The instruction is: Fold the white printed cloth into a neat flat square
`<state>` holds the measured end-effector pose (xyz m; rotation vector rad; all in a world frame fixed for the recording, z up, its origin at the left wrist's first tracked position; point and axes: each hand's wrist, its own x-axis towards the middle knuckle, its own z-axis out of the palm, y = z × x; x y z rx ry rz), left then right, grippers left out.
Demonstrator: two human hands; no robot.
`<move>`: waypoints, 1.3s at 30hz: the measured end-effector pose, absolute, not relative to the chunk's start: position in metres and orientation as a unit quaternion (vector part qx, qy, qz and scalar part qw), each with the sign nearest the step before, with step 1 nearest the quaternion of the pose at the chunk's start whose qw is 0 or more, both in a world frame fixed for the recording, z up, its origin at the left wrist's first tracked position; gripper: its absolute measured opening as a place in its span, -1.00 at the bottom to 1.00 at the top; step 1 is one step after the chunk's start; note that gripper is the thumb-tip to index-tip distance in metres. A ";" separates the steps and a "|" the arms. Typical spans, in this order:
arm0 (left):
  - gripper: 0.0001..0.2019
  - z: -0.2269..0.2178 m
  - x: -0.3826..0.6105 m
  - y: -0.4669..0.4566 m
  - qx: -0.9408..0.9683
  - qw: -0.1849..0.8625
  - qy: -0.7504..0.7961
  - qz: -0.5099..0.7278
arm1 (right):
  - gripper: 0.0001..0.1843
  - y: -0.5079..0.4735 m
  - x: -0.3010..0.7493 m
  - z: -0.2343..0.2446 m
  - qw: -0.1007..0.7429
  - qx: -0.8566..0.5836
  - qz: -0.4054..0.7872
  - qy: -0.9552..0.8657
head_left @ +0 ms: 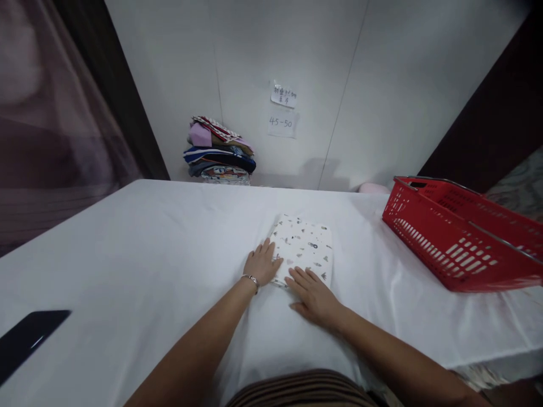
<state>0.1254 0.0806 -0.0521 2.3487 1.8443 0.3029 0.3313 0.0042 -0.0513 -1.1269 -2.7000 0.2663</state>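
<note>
A folded white cloth (303, 243) with a small printed pattern lies flat on the white-covered table (178, 243) in front of me. My left hand (261, 264) rests at its left edge, fingers stretched and the thumb reaching onto the cloth; a bracelet circles that wrist. Over the near edge lies my right hand (314, 297), palm down, its fingertips touching the print. Neither hand grips anything. What the folded piece is, such as a garment or a sheet, cannot be made out.
A red plastic basket (441, 237) with metal handles stands at the right. Folded clothes (220, 150) are piled beyond the far edge, against the wall. Paper notes (282, 123) hang on the wall. A dark flat object (31, 339) lies at the left.
</note>
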 end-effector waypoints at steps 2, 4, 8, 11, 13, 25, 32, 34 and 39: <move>-0.39 -0.055 0.124 0.080 0.780 0.064 0.614 0.100 | -0.32 0.008 0.333 -0.042 0.092 -0.373 0.133 -0.914; -0.39 -0.055 0.124 0.078 0.780 0.060 0.615 0.097 | -0.36 0.020 0.334 -0.029 0.093 -0.365 0.173 -0.910; -0.41 -0.053 0.127 0.077 0.779 0.051 0.617 0.099 | -0.44 0.072 0.319 -0.007 0.144 -0.407 0.159 -0.888; -0.41 -0.053 0.127 0.076 0.778 0.048 0.618 0.100 | -0.42 0.122 0.294 -0.006 0.155 -0.443 0.141 -0.872; -0.41 -0.052 0.127 0.076 0.777 0.049 0.621 0.096 | -0.39 0.150 0.277 -0.013 0.141 -0.457 0.131 -0.868; -0.41 -0.054 0.128 0.075 0.777 0.037 0.620 0.101 | -0.36 0.196 0.260 -0.049 0.069 -0.458 0.135 -0.876; -0.42 -0.055 0.127 0.076 0.775 0.037 0.623 0.100 | -0.32 0.201 0.259 -0.047 0.063 -0.464 0.129 -0.874; -0.42 -0.055 0.127 0.076 0.775 0.034 0.623 0.100 | -0.32 0.201 0.261 -0.044 0.059 -0.459 0.149 -0.874; -0.43 -0.054 0.126 0.075 0.775 0.036 0.623 0.096 | -0.31 0.191 0.300 -0.038 0.108 -0.501 0.151 -0.845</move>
